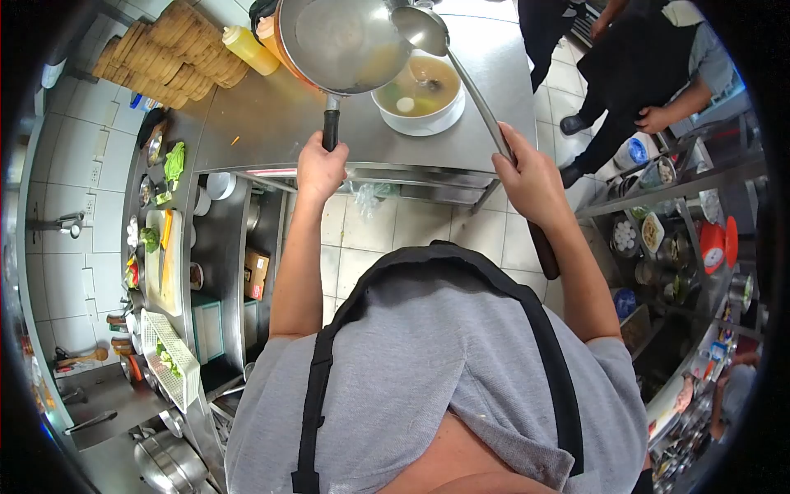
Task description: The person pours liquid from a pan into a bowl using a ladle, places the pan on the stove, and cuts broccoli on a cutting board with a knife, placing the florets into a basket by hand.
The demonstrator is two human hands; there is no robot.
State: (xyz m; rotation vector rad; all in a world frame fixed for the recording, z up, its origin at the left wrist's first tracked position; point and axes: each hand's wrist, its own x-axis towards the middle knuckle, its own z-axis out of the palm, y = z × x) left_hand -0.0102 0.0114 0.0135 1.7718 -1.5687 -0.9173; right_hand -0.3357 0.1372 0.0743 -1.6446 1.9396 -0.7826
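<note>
Towards eleven o'clock, the left hand (pixel 322 169) grips the pan (pixel 341 41) by its handle. The bowl (pixel 417 118) of soup sits on a plate (pixel 421 128) at twelve, beside the pan. At two, the right hand (pixel 531 177) is clamped on the ladle (pixel 477 90), its scoop by the pan's rim. Keeping both over the bowl calls for steady wrists.
</note>
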